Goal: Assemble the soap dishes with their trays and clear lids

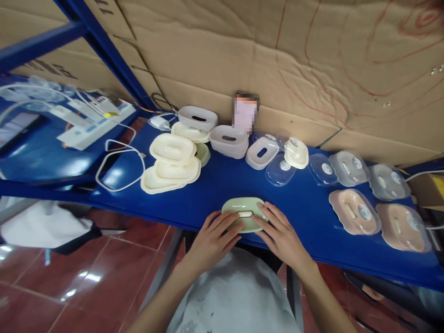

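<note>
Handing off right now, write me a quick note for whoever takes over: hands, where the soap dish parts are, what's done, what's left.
Left hand and right hand: both laid on the green soap dish at the near edge of the blue table.
Cream trays stacked at left; white bases at the back.
Done: lidded pink dishes and clear ones at right.
Left: the green dish has no clear lid; loose lids lie mid-table.

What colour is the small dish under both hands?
Pale green, seen in the head view: the dish lies on the blue table.
</note>
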Demonstrator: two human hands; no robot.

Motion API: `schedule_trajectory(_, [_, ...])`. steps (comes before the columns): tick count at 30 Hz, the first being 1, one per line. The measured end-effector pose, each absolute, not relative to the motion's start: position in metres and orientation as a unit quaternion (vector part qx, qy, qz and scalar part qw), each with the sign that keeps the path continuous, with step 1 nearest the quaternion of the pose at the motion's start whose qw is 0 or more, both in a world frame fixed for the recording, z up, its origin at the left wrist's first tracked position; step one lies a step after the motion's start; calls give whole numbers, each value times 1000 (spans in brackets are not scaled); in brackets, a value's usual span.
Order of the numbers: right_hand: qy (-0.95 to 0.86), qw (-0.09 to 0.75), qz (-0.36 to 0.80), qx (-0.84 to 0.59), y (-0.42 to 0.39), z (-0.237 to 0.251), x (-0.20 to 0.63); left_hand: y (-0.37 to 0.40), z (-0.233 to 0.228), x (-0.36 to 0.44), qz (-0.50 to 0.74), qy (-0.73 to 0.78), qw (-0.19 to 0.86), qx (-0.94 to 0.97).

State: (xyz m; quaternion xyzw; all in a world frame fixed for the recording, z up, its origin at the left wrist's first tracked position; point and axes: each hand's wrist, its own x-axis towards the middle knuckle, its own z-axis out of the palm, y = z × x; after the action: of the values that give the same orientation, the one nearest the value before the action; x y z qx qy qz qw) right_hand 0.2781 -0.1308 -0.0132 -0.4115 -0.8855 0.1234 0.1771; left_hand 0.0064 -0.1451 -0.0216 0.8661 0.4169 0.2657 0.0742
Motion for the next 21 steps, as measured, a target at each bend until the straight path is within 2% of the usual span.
schedule_trajectory(4, [-885,177,103,-417,-117,-10,302,-146,-25,-1,270,402,111,868])
schedule_trajectory(8, [-781,217,-2,-585,-68,-7,357,-136,-23,-2,315,414,148,841])
schedule_trajectory(12, [-721,178,-56,-668,-37,-10,384,-118,-21,2,319,422,194,826])
schedule_trajectory(15, [-713,137,-71,-684,-48,-14,372,-110,-21,4,313,437,218,815])
schedule_trajectory(17, [-696,143,-69,-700,-67,-17,357,-108,-20,4,314,442,237,806])
schedule_trajectory(21, [-656,238,-25,-716,-112,-20,332,-106,-17,-1,310,444,302,785])
